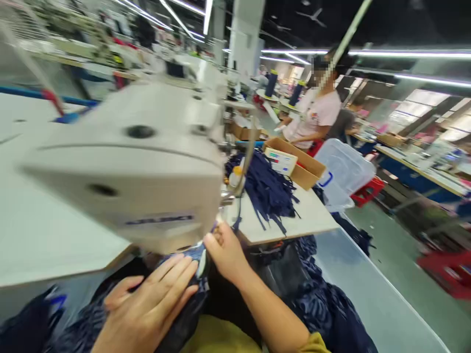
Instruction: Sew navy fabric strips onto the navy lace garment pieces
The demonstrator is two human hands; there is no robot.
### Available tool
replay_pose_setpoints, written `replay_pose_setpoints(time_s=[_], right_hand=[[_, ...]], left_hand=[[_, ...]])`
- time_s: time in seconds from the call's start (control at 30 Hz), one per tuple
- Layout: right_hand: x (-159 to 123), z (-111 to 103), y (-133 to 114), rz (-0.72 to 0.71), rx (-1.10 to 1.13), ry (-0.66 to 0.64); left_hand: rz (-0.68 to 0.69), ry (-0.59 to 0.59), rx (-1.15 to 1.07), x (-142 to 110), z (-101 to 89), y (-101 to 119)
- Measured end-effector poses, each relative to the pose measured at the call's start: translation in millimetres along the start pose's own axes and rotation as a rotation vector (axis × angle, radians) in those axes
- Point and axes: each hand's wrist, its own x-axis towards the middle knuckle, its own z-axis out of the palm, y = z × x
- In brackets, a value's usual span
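A white sewing machine [165,179], blurred, fills the left and middle of the view. Under its head, dark navy fabric [196,252] hangs over the table's front edge. My left hand [150,301] lies flat on this fabric with its fingers stretched out and the thumb apart. Close to the needle area, my right hand [226,252] pinches the fabric's edge between thumb and curled fingers. The machine's head and my fingers hide the needle and the stitching spot.
Navy fabric strips [270,186] are heaped on the white table [316,213], right of the machine. Behind them stands a cardboard box [309,166]. More navy garments [327,309] lie at lower right. A clear plastic bin [342,166] and a person [320,115] are farther back.
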Motion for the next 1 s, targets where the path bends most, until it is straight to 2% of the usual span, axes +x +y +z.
replay_pose_setpoints(time_s=[0.1, 0.2, 0.3, 0.43, 0.83, 1.0], right_hand=[[6, 1, 1, -0.045, -0.151, 0.016], [10, 2, -2, -0.118, -0.279, 0.024], [15, 3, -4, -0.146, -0.324, -0.023], [23, 4, -3, -0.166, -0.314, -0.093], [27, 7, -7, -0.164, -0.345, -0.095], [29, 9, -9, -0.214, -0.284, -0.084]], left_hand=[[-0.003, -0.053, 0.086, -5, -0.5, 7], [-0.072, -0.049, 0.080, -4, -0.7, 15], [-0.145, 0.014, 0.066, 2, -1.6, 23], [-0.320, 0.106, 0.038, 12, -0.9, 32], [-0.308, 0.080, 0.106, 15, 4.1, 36], [-0.374, 0.120, 0.095, 16, 6.3, 39]])
